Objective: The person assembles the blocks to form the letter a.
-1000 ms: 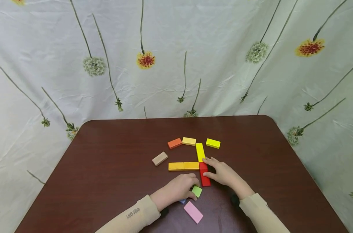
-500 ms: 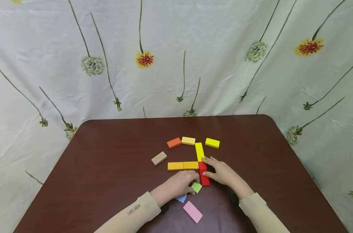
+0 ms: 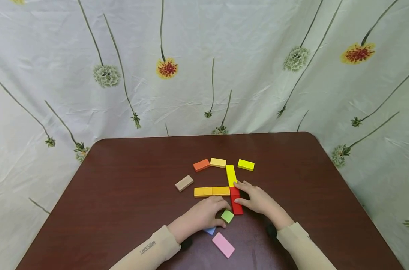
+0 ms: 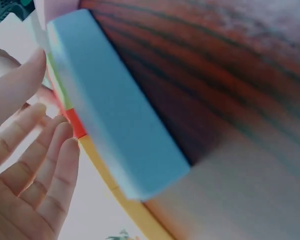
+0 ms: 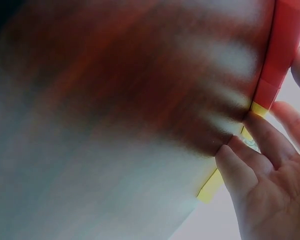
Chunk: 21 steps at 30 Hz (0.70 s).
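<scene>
My left hand (image 3: 205, 214) is beside a green block (image 3: 227, 216), thumb and fingers apart around its left side. In the left wrist view the fingers of that hand (image 4: 32, 165) are loosely bent, with a large blue block (image 4: 115, 110) close to the camera. My right hand (image 3: 259, 201) touches the right side of two red blocks (image 3: 237, 206) with its thumb. Its index fingertip is where the red meets a yellow block (image 3: 231, 175). The right wrist view shows this hand (image 5: 270, 175) with spread fingers by the red blocks (image 5: 285, 45).
Two orange-yellow blocks (image 3: 212, 192) run left from the red ones. Behind are an orange-red block (image 3: 201, 165), a pale yellow one (image 3: 218, 162) and a bright yellow one (image 3: 246, 165). A tan block (image 3: 184, 183) lies left, a pink one (image 3: 223, 245) in front.
The green block has moved slightly away from me, nearer the red blocks. My left hand has moved up-left and its thumb has come off the block. The right hand has stayed in place.
</scene>
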{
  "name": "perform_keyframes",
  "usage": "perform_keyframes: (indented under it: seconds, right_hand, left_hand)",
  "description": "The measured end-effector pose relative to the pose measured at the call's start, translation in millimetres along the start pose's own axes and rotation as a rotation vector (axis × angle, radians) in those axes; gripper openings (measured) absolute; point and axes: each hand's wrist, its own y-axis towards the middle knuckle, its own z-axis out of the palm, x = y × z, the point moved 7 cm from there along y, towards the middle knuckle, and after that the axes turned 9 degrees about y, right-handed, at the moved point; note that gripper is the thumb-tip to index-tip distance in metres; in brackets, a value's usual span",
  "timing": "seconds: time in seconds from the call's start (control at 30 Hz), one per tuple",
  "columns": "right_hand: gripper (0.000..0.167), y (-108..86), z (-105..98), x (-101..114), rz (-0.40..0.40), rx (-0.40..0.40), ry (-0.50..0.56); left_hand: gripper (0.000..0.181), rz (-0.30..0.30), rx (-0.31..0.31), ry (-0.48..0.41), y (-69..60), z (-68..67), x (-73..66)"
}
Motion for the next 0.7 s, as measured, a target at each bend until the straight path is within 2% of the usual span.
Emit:
perform_keyframes:
  seconds: [0.1,0.23,0.33,0.43,0.57,0.7]
  right_hand:
    - [0.061,0.1,0,1,-0.003,0.000,0.000]
    - [0.060,0.1,0,1,-0.016,-0.001,-0.005]
    - [0.060,0.5,0,2,-0.024,0.000,-0.005]
    - [0.060,0.7,0,2,-0.021,0.001,0.004]
    - [0.061,0.6,0,1,-0.016,0.001,0.005]
    - [0.061,0.2,-1,1,-0.018,-0.003,-0.001]
  left_hand:
    - [0.029,0.056,-0.008,0.027,-8.8,-7.0,-7.0]
    - [0.020,0.176,0.025,0.089,-20.9,-9.5,-23.3]
    - [0.023,0.246,0.047,0.145,-29.6,-7.1,-34.4]
    - [0.026,0.300,0.037,0.197,-35.7,-4.5,-42.8]
    - [0.028,0.355,-0.002,0.251,-36.0,-1.3,-51.0]
    - [0.028,0.385,-0.034,0.268,-26.4,0.5,-57.8]
